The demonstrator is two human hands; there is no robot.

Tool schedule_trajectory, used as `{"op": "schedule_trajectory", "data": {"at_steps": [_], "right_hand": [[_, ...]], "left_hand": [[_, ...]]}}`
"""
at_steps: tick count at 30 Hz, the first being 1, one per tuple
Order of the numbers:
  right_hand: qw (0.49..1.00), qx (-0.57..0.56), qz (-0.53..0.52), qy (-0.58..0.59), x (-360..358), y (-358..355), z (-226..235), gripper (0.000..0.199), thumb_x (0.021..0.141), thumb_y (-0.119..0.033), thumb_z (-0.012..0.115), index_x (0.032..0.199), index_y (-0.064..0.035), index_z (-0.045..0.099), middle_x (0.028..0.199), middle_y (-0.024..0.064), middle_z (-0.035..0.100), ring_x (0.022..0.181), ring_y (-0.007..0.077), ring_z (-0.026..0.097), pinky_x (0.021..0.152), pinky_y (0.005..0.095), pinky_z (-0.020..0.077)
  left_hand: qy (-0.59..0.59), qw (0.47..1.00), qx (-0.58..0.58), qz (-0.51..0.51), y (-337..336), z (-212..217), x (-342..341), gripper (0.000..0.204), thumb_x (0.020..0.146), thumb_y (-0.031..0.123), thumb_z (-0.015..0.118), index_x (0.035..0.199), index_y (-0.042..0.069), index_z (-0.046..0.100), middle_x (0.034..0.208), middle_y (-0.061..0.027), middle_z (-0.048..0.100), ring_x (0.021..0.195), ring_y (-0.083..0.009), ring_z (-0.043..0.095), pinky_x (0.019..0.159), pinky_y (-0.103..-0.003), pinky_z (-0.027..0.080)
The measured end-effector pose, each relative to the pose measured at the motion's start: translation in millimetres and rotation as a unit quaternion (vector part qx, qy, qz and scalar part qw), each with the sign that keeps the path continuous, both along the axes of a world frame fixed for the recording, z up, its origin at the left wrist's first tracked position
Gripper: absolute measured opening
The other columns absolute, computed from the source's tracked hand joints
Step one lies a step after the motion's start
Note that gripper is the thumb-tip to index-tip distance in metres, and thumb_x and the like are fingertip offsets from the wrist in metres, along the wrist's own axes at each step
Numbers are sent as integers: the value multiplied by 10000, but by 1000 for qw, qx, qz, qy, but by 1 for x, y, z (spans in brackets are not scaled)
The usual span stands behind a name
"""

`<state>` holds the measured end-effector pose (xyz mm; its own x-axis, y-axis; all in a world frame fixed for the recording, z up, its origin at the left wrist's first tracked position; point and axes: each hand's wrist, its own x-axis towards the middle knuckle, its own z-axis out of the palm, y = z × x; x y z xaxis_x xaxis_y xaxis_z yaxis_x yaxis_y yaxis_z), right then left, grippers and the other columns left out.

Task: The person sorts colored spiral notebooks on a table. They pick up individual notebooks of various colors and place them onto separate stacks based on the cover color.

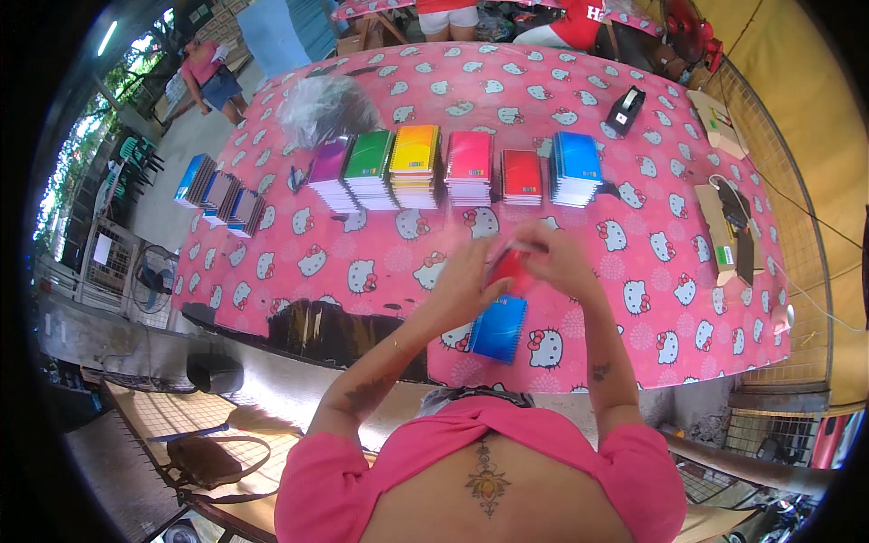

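Over the near middle of the table, both my hands are closed on a small red notebook (512,273), which is partly hidden and blurred. My left hand (471,276) grips its left side, and my right hand (554,261) pinches its upper right. Just below them a blue spiral notebook (498,331) lies on the tablecloth, cover up. Beyond my hands stands a row of notebook stacks: purple (330,163), green (369,156), yellow (416,150), pink (470,156), red (521,172) and blue (577,159). The red stack is lower than its neighbours.
Smaller notebook piles (220,194) sit at the table's left edge. A clear plastic bag (330,109) lies behind the row. At the right are a black tape dispenser (626,110) and cardboard boxes (715,231). The pink tablecloth (398,262) is torn at the front left. People stand beyond the table.
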<state>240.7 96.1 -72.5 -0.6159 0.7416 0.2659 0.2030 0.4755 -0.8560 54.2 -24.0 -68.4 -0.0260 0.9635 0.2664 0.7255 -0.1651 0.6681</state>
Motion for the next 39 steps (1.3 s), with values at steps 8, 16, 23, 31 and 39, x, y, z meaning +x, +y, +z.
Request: {"op": "schedule_trajectory", "data": {"at_steps": [8, 16, 23, 31, 39], "right_hand": [[992, -109, 58, -15, 15, -40, -33, 629, 886, -273, 719, 1421, -93, 441, 1314, 116, 551, 1187, 243, 561, 978, 402, 462], [970, -219, -90, 52, -44, 11, -90, 538, 904, -307, 683, 1349, -45, 528, 1209, 156, 594, 1088, 230, 610, 903, 354, 493], [953, -50, -287, -83, -157, 111, -78, 635, 790, -390, 763, 1238, 30, 606, 972, 166, 688, 895, 288, 679, 766, 371, 527], [948, 166, -238, 129, -119, 79, -45, 355, 717, -161, 736, 1040, -33, 664, 1006, 166, 643, 828, 310, 637, 740, 406, 509], [963, -131, 201, -121, 0, -27, 25, 485, 845, -210, 741, 1288, -97, 580, 1095, 95, 664, 1009, 207, 633, 848, 333, 503]], "left_hand": [[-286, 934, -214, 20, -48, -131, 5, 470, 852, 248, 705, 1168, -33, 500, 1005, -185, 597, 954, -293, 615, 842, -401, 490], [18, 987, 75, 138, 38, -94, -29, 577, 813, 227, 710, 1293, 10, 475, 1152, -228, 514, 1092, -419, 505, 932, -477, 438], [8, 974, 179, 141, 107, -45, -44, 468, 822, 98, 693, 1260, 36, 538, 1150, -212, 534, 1087, -388, 537, 931, -449, 450], [122, 951, 246, 141, 37, 22, -62, 554, 824, 117, 718, 1322, 24, 492, 1215, -202, 532, 1112, -377, 545, 975, -428, 440], [-352, 858, -354, -120, -53, -56, -13, 452, 867, 223, 679, 1219, 0, 502, 1147, -233, 556, 1013, -363, 590, 788, -486, 500]]}}
